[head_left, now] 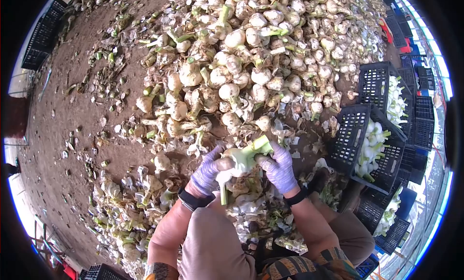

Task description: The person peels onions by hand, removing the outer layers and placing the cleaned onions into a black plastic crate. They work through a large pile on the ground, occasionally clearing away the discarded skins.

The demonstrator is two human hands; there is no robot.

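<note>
Between my two gloved hands, in front of my knees, is a garlic bulb (240, 165) with a thick green stem pointing up and right. A loose strip of white and green skin hangs down from it. My left hand (209, 169) is closed around the bulb end, thumb on top. My right hand (277, 168) grips the stem side, with thumb and fingers pressed together at the peeled skin. Just beyond the hands lies a large heap of unpeeled garlic (229, 90) with dry, dirty skins.
Peeled skins and stem scraps (130, 202) pile up below and left of my hands. To the right, a tilted black crate (349, 135) holds clean white garlic, with another black crate (374, 84) behind it. Bare soil (63, 130) with scattered scraps stretches left.
</note>
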